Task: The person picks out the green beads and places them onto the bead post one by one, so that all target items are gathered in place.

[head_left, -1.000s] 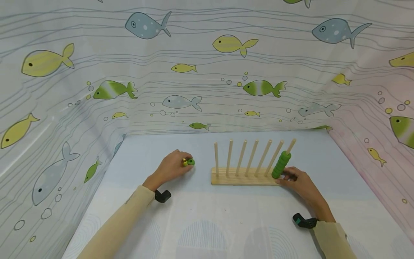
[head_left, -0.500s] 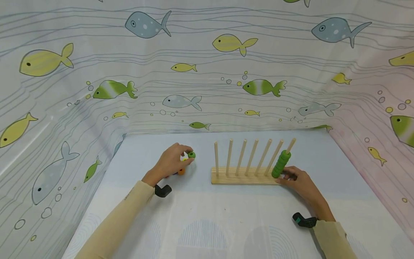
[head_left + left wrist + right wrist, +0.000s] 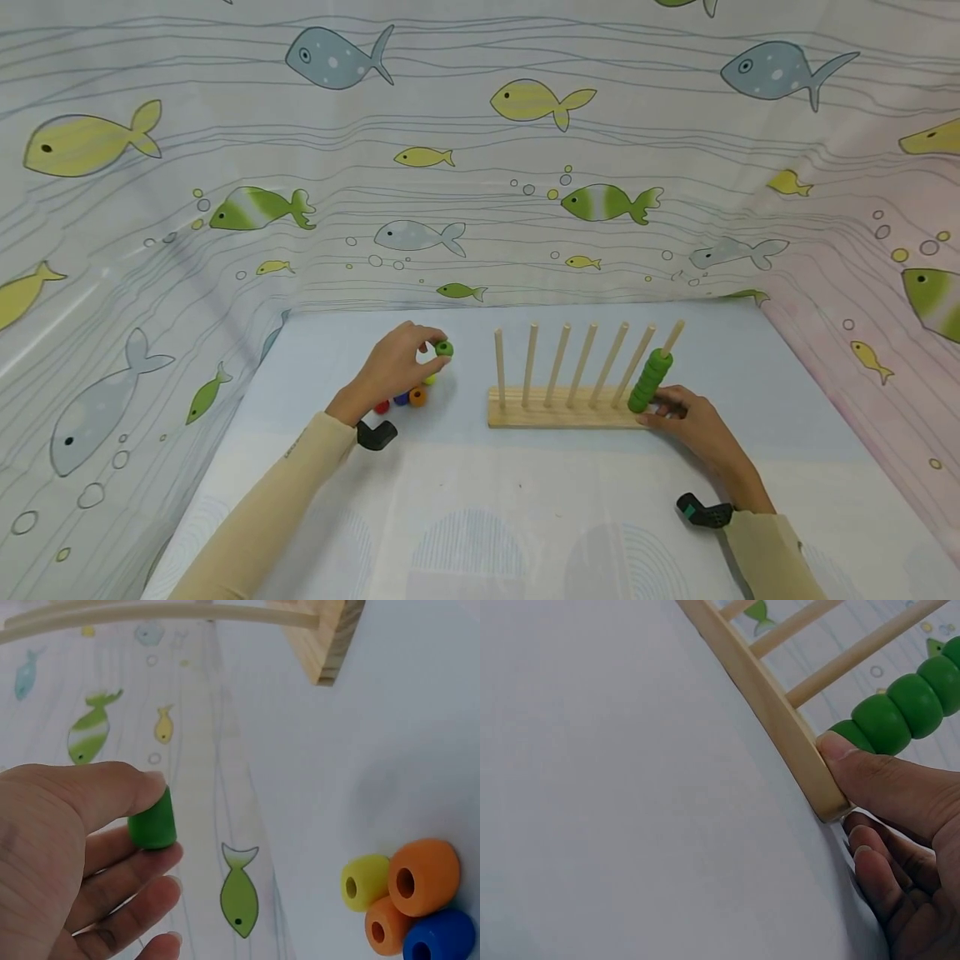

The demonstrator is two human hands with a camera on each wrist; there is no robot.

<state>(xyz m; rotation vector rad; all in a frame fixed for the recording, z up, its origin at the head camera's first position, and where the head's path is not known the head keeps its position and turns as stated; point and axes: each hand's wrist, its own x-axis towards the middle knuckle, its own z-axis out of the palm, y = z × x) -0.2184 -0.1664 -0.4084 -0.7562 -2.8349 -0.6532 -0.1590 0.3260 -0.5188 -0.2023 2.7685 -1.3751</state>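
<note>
A green bead [image 3: 444, 349] is pinched between thumb and fingers of my left hand [image 3: 396, 363], raised above the table. The left wrist view shows this green bead [image 3: 153, 820] with the other fingers spread below it. My right hand [image 3: 691, 422] grips the right end of a wooden peg rack [image 3: 562, 419], its thumb on the base beside the last peg. On that peg sits a stack of green beads [image 3: 649, 381]; the other pegs are bare. In the right wrist view the thumb [image 3: 840, 747] lies against the base [image 3: 780, 727], with fingers curled behind its end.
Loose beads lie below the left hand: an orange bead [image 3: 417, 397], a blue bead [image 3: 402, 399], a red bead [image 3: 382, 407] and a yellow bead [image 3: 365, 883]. A fish-patterned curtain [image 3: 465, 192] stands behind and at both sides of the table [image 3: 480, 475].
My left hand has lifted the green bead up and away from the loose beads, bringing orange, blue and red ones into sight. The right hand stays on the rack.
</note>
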